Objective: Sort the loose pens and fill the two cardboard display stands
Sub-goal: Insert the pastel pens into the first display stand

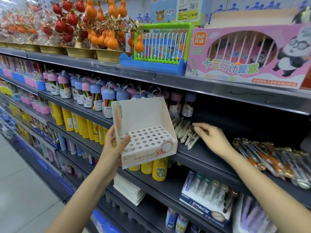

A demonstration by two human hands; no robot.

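stand: white cardboard display stand [144, 132], centre of frame, held off the shelf [207, 158] edge and tilted toward the camera; looks light, thin-walled, easy to crush. Best held low at the base corner, as now
stand holes: grid of holes nearly all empty; one pale green-and-peach pen [119, 119] stands at its left wall
loose pens: heap of pastel pens [185, 133] on the dark shelf, right of centre, just behind the stand's right side; likely light, smooth, prone to roll. Pick one by mid-barrel
left hand: left hand [116, 145] grips the stand's lower left corner, thumb on the hole plate, fingers behind the side wall
right hand: right hand [210, 137] at the right edge of the heap, fingers bent toward the pens, nothing clearly pinched. Hands well apart
second stand: not made out anywhere in frame
hidden: left part of the heap is behind the stand's wall, count not readable; left fingers out of sight behind the cardboard; right fingertip contact with pens too blurred to tell
cut off: packaged pens [269, 162] at right edge, kind unclear
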